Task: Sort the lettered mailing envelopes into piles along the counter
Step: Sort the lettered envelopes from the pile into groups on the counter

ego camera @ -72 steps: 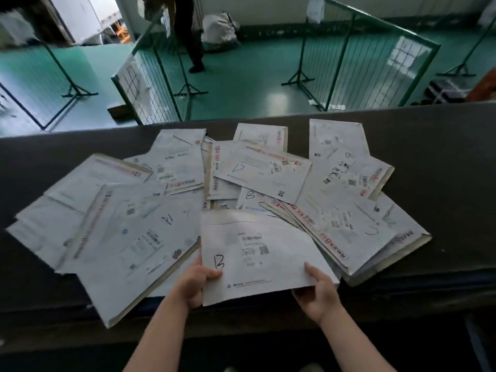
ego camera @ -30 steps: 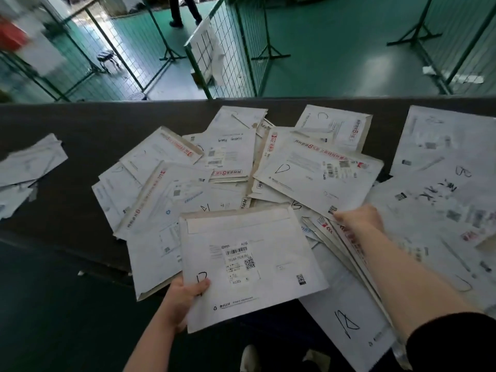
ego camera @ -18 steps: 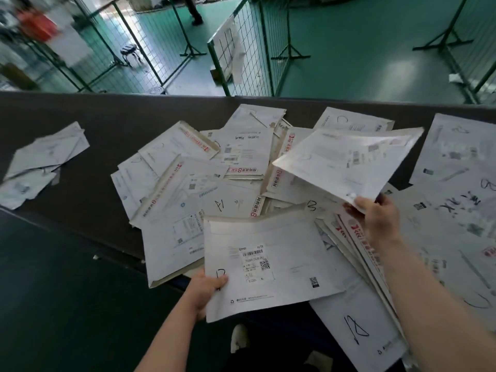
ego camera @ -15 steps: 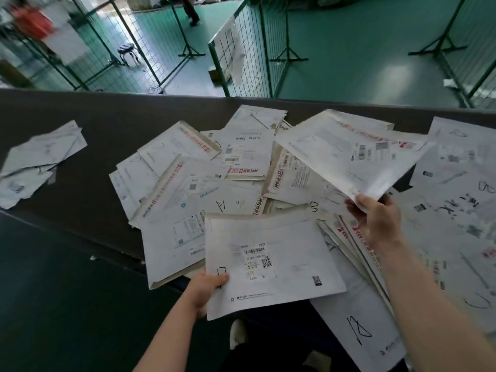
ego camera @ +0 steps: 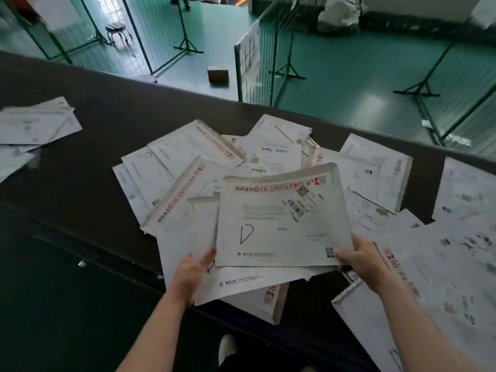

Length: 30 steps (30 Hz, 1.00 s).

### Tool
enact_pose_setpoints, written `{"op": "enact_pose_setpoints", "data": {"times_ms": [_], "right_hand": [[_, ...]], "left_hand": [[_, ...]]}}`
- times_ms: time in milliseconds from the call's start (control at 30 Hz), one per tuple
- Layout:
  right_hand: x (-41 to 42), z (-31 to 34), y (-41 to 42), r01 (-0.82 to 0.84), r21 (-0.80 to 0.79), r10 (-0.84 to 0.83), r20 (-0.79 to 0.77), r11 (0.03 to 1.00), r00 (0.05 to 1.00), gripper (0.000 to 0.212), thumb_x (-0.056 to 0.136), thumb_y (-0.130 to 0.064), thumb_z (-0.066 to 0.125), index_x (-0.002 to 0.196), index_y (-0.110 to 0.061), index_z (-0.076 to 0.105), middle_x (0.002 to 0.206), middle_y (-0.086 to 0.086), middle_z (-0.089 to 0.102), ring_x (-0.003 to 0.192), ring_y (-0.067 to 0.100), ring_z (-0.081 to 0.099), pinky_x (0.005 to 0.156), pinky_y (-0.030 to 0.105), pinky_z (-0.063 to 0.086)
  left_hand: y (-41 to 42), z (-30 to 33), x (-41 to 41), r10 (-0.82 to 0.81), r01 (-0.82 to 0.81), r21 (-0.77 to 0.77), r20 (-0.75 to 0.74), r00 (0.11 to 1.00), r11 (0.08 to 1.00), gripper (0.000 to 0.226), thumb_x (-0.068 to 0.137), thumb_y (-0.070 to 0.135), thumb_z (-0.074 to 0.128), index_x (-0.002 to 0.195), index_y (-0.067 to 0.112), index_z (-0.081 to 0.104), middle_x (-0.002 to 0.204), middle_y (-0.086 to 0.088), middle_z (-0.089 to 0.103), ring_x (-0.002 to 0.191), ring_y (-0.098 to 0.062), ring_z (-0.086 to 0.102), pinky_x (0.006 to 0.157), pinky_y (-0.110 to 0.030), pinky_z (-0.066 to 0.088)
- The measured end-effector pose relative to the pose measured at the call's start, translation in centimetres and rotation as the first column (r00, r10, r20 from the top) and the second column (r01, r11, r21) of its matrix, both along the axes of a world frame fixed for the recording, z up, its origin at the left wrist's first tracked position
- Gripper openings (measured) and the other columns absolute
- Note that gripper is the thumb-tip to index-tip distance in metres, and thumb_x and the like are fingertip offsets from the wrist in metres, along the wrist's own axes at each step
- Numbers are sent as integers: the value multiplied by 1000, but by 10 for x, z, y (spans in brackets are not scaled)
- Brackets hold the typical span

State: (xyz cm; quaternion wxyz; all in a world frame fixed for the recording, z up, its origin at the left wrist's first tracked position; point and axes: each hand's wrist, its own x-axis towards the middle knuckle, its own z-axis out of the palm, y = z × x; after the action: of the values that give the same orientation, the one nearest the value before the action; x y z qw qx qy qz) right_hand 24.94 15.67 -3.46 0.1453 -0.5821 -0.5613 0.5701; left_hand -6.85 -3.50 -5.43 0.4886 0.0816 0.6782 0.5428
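Fingers of the right hand (ego camera: 361, 260) pinch the near right corner of a white envelope marked D (ego camera: 281, 224); fingers of the left hand (ego camera: 192, 275) are clamped on the near left edge of a second envelope (ego camera: 204, 232) lying directly beneath it, thumb on top beside a handwritten mark that is partly covered.

Envelope marked D: held flat, face up, red printed band along its far edge, barcode label toward the far right corner. It overlaps the second envelope and sits over the near edge of the worktop (ego camera: 107, 124).

Main heap (ego camera: 204, 157): loose white envelopes fanned and overlapping across the middle of the worktop, several with red lettering along one edge, some hanging over the near edge. They lie under and all round the two held pieces.

Right-side envelopes (ego camera: 456, 264): blurred, spread along the right part of the worktop and past its near edge; lettering not legible.

Separate pile (ego camera: 35, 124): a few envelopes at the left end of the worktop, well apart from the heap.

Beyond the far edge: green floor (ego camera: 349, 71), wire-mesh panels on stands (ego camera: 257, 57), small cardboard box (ego camera: 218, 73) on the floor.
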Motion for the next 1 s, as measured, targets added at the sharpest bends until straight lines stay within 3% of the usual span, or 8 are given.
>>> {"op": "enact_pose_setpoints", "data": {"times_ms": [133,267,333,467,567,667,767,1000], "right_hand": [[-53,-4,-7,-128,-85,132,53,988,990,26,93,6,63,110,-14,67,99,12,75,75,24,71,57,32,56],[-102,-21,-5,-10,74,-6,207,997,978,11,100,-16,63,105,-10,71,89,9,73,69,24,65,61,37,55],[-127,-34,-3,66,133,-103,294,989,950,24,100,-26,63,111,-6,70,94,8,71,77,24,66,73,44,60],[-168,-50,-18,-220,43,155,580,975,800,75,85,-52,77,141,-9,51,140,12,53,127,32,54,104,46,48],[-181,-56,-35,-322,56,192,703,945,684,92,73,-55,84,140,-9,42,145,16,42,134,36,44,109,49,42],[-179,-44,-44,-270,17,194,653,963,732,67,73,-47,88,113,-9,50,118,12,57,102,28,60,82,38,53],[-166,-38,-43,-228,-57,223,526,972,820,39,82,-33,85,99,-9,61,84,3,60,65,14,55,51,26,40],[-148,-36,-62,-123,286,71,187,950,980,20,99,-20,62,114,-8,65,108,13,69,89,26,60,66,31,48]], "left_hand": [[-16,-12,-44,15,-15,5,66,998,1000,17,92,-2,67,108,4,68,99,-11,79,87,-23,77,71,-34,63],[-43,-22,-85,133,-131,-44,27,991,990,24,91,4,70,115,6,68,112,-14,74,101,-30,71,88,-44,57],[-62,-23,-102,239,-239,-49,-14,971,970,25,93,7,69,117,12,66,108,-5,72,99,-25,68,86,-40,53],[-101,-16,-119,351,-358,-66,-106,930,931,28,95,8,66,123,10,64,107,-3,68,99,-24,65,91,-45,52],[-128,-5,-112,406,-417,-65,-134,904,907,22,96,10,65,117,14,65,109,-5,69,100,-25,65,89,-47,54],[-153,3,-92,480,-495,-73,-157,863,866,23,97,12,64,120,13,63,108,-6,68,95,-24,65,73,-38,53],[-174,8,-70,539,-556,-95,-158,828,826,23,97,12,64,120,12,64,109,-9,68,95,-28,66,69,-39,54],[-205,17,-22,546,-566,-142,-158,823,812,21,97,9,63,118,10,65,110,-15,71,98,-37,68,80,-51,58]]}}
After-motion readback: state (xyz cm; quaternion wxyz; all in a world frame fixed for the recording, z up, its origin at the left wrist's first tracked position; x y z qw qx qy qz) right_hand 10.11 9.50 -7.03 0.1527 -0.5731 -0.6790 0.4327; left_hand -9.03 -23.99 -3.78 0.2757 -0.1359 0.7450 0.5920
